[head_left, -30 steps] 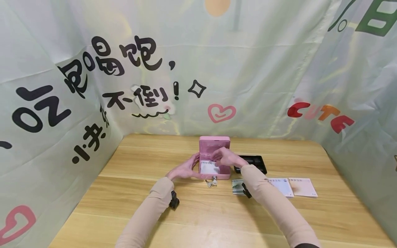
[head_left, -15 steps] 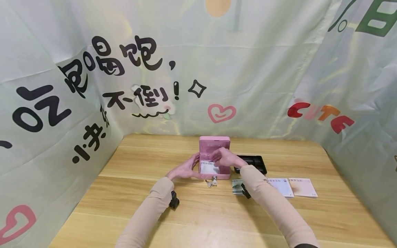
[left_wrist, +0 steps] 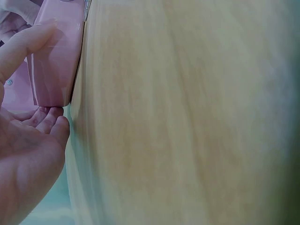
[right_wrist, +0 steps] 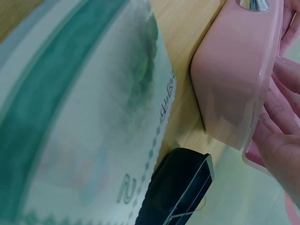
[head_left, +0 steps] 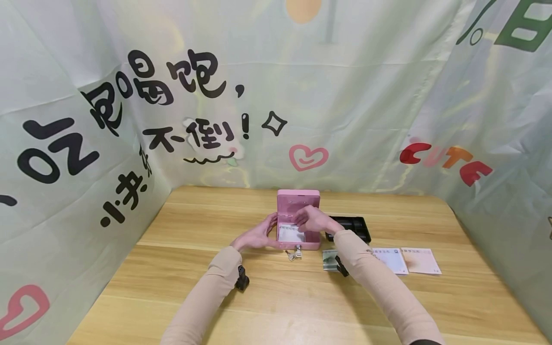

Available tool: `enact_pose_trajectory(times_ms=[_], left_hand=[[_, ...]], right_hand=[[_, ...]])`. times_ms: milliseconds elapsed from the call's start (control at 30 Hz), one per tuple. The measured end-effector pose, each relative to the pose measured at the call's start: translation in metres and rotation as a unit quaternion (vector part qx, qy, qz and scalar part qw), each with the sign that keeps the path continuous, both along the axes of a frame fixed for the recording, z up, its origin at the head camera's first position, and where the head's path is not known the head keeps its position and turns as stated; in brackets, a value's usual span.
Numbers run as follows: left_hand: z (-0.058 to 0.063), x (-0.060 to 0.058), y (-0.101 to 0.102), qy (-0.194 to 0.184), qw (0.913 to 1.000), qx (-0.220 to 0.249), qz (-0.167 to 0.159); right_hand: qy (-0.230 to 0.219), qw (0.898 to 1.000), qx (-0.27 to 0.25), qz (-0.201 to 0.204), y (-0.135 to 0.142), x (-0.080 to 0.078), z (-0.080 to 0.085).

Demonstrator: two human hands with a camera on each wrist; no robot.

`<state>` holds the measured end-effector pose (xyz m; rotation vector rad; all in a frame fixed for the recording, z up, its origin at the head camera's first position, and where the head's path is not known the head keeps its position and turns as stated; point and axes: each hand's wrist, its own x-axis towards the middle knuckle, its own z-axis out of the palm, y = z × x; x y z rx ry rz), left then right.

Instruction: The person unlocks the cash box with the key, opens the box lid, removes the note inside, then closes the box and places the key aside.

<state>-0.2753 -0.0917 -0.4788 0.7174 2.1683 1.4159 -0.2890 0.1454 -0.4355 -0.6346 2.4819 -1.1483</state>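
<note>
A pink cash box (head_left: pixel 312 245) stands with its lid (head_left: pixel 297 192) raised. White printed notes (head_left: pixel 290 233) lie inside. My left hand (head_left: pixel 258 235) holds the box's near left corner; in the left wrist view its thumb (left_wrist: pixel 28 44) lies on the front wall and the other fingers touch the side. My right hand (head_left: pixel 316 219) reaches over the right wall into the box, its relaxed fingers above the notes near the back. The right wrist view shows those fingers (right_wrist: pixel 276 108) past the rim, where the fingertips are partly hidden. Keys (head_left: pixel 291 256) hang at the front lock (head_left: pixel 298 251).
Right of the box sits a black compartment tray (head_left: pixel 353 225). A green printed note (head_left: pixel 329 260) lies under my right forearm, with a bluish note (head_left: pixel 394 261) and a pinkish note (head_left: pixel 421 261) farther right. A printed curtain (head_left: pixel 362 120) hangs behind the wooden table (head_left: pixel 284 306).
</note>
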Motion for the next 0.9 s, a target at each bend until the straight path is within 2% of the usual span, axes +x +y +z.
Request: enact_pose_trajectory(times_ms=[633, 900], left_hand=[[-0.0009, 0.0010, -0.0012, 0.004, 1.0000, -0.001, 0.000], [-0.0013, 0.0004, -0.0012, 0.005, 1.0000, -0.001, -0.001]], right_hand=[[0.012, 1.000, 0.022, 0.006, -0.0022, 0.0000, -0.0003], [0.017, 1.000, 0.014, 0.016, -0.0042, -0.0005, -0.0015]])
